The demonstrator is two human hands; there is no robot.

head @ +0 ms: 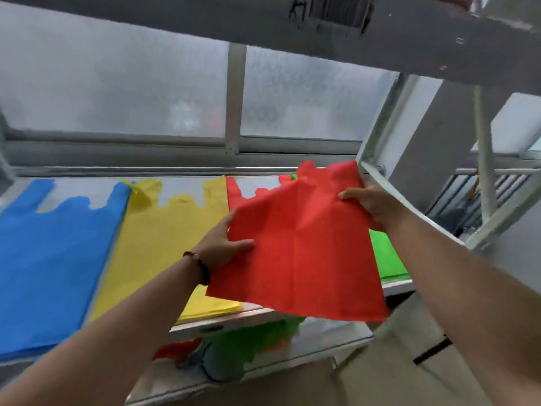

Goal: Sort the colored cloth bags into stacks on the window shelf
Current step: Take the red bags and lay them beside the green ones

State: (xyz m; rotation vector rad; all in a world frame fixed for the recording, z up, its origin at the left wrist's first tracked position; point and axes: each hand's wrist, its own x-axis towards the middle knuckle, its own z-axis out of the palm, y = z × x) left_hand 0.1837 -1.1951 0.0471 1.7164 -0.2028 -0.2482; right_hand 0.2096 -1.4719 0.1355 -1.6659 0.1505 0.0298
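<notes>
I hold a red cloth bag spread flat above the window shelf. My left hand pinches its left edge, thumb on top. Its upper right edge is gripped by my right hand. On the shelf lie a blue stack at the left, a yellow stack beside it, and a red stack mostly hidden under the held bag. A green stack shows at the right, partly covered.
A frosted window runs behind the shelf. Overhead is a grey shelf board on a white metal frame at the right. Below the shelf, green and red bags lie on a lower level.
</notes>
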